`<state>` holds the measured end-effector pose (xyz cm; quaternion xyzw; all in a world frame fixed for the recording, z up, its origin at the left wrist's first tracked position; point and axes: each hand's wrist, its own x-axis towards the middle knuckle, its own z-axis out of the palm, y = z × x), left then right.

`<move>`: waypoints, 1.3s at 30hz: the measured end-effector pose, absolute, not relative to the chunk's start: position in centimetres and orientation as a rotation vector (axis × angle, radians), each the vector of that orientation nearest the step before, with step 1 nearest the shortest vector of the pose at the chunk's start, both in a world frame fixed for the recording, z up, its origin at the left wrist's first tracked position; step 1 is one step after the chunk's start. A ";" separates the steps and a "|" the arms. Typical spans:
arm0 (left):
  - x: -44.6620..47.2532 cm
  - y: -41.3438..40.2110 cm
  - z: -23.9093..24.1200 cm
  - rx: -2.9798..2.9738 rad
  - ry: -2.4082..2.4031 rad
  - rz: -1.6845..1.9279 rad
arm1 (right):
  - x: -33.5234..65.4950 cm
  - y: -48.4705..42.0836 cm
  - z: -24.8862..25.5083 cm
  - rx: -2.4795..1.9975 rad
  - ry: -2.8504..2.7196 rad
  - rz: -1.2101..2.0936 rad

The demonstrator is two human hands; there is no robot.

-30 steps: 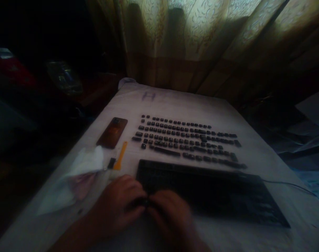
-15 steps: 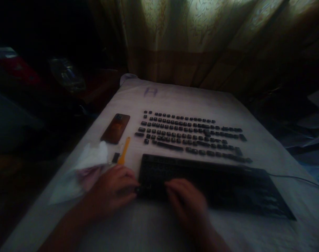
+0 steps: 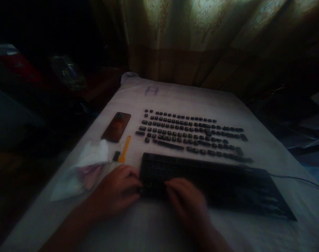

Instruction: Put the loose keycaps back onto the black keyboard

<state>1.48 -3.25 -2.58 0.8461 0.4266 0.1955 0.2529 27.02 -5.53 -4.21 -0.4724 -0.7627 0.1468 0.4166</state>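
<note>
A black computer keyboard [image 3: 227, 189] lies across the near part of the bed-like white surface, its keycaps taken off over much of it. At its front left corner, my left hand [image 3: 117, 190] has its fingers and thumb closed on the edge. My right hand [image 3: 187, 199] rests over the left half of the keyboard, fingertips and thumb pressed together. Whatever lies between them is too dark to make out. Beyond the keyboard, loose black keycaps [image 3: 177, 127] are laid out in several rows, with a long space bar [image 3: 171, 145] among them.
Left of the rows lies a brown phone [image 3: 117, 126]. Nearer are a yellow tool [image 3: 125, 149], a small black piece [image 3: 116, 156] and a crumpled white cloth or bag [image 3: 92, 154] with something pink. A cable [image 3: 296, 177] leaves the keyboard rightward. Curtains [image 3: 180, 38] hang behind.
My left fingers have shifted slightly right, further onto the keyboard's corner. My right hand stays almost in place. The view has tilted a little.
</note>
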 end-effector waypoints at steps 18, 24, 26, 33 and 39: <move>1.7 -3.8 -3.3 2.185 1.210 0.611 | 26.7 -6.1 -5.0 -1.195 -1.995 0.409; 1.6 -3.8 -3.5 2.158 1.211 0.621 | 26.6 -6.1 -4.8 -1.179 -1.999 0.404; 1.7 -3.8 -3.5 2.144 1.214 0.616 | 26.7 -6.0 -4.7 -1.177 -2.011 0.404; 1.8 -3.9 -3.3 2.131 1.226 0.587 | 26.6 -6.2 -4.9 -1.165 -2.035 0.390; 1.9 -3.9 -3.2 2.145 1.250 0.581 | 26.2 -6.6 -5.2 -1.149 -2.090 0.374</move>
